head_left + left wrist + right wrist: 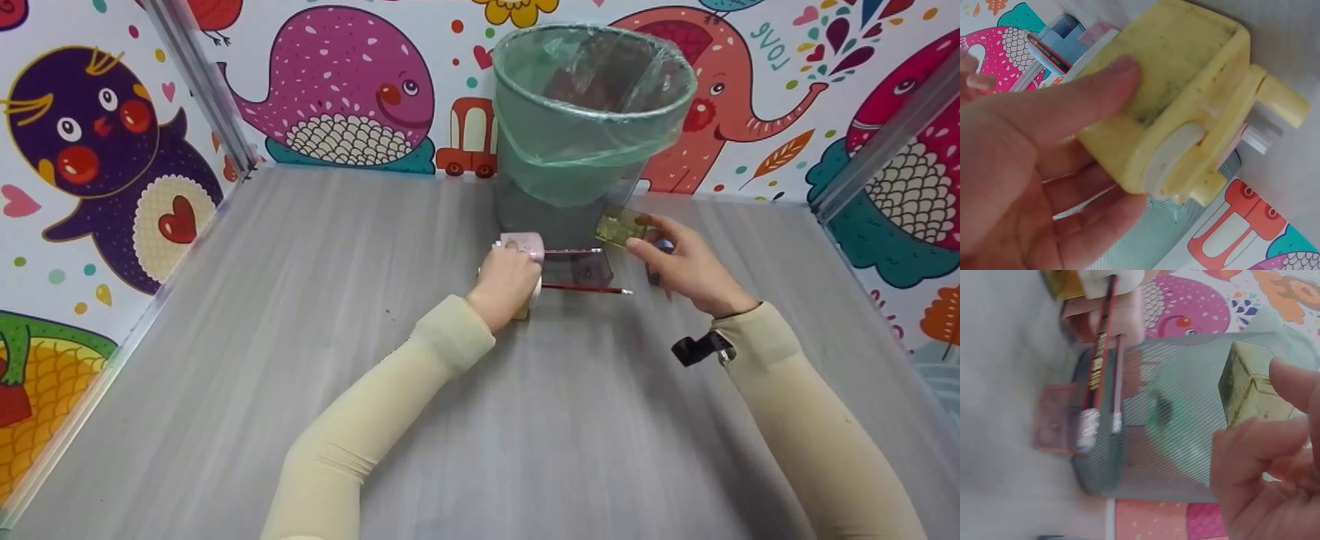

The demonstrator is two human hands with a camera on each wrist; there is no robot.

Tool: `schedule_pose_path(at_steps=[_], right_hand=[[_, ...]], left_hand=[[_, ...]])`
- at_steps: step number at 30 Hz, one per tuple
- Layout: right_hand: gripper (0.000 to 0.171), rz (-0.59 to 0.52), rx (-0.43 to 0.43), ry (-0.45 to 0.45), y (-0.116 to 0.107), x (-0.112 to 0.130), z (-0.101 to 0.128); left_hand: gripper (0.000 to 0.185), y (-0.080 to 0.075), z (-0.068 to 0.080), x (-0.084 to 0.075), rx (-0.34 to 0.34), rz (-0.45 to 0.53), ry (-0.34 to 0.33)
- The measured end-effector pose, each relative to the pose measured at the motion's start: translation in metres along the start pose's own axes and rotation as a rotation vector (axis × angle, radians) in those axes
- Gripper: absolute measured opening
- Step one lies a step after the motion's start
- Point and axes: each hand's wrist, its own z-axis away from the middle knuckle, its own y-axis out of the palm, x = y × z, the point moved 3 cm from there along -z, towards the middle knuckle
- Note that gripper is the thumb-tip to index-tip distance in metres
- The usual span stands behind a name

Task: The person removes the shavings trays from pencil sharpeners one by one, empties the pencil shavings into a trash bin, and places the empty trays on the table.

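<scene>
Head view: left hand (508, 279) clamps the sharpener (525, 247) near the table's (300, 375) far edge, before the bin (592, 112); keep it pressed.
Left wrist view: fingers wrap its yellow body.
Right wrist view: right hand (1275, 455) pinches a translucent drawer (1247, 385), probably; tip it level.

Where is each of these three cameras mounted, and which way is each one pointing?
Head: worn on the head, looking forward and down at the table; both sleeved arms, left hand and right hand show before the bin.
Left wrist: beside the left hand, close on the yellow pencil sharpener it holds.
Right wrist: beside the right hand, facing its small clear yellowish box, with the bin behind.
Shared: the bin's mesh and a red pencil appear in both wrist views.
</scene>
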Motion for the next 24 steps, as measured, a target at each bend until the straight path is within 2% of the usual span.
schedule_pose_path(at_steps=[6, 13, 17, 24], right_hand=[[0.062, 0.007, -0.050, -0.023, -0.009, 0.021, -0.001], [0.054, -0.036, -0.124, -0.056, -0.023, 0.047, -0.003], [0.053, -0.073, -0.167, -0.081, -0.031, 0.063, -0.004], [0.053, -0.159, -0.278, -0.100, -0.042, 0.082, -0.011]], left_hand=[[0.021, 0.000, -0.002, 0.000, 0.023, -0.007, 0.003], [0.019, 0.000, -0.001, -0.001, -0.038, -0.055, 0.010], [0.020, 0.001, 0.001, -0.002, -0.033, -0.070, 0.008], [0.020, 0.001, 0.002, -0.002, -0.050, -0.039, 0.006]])
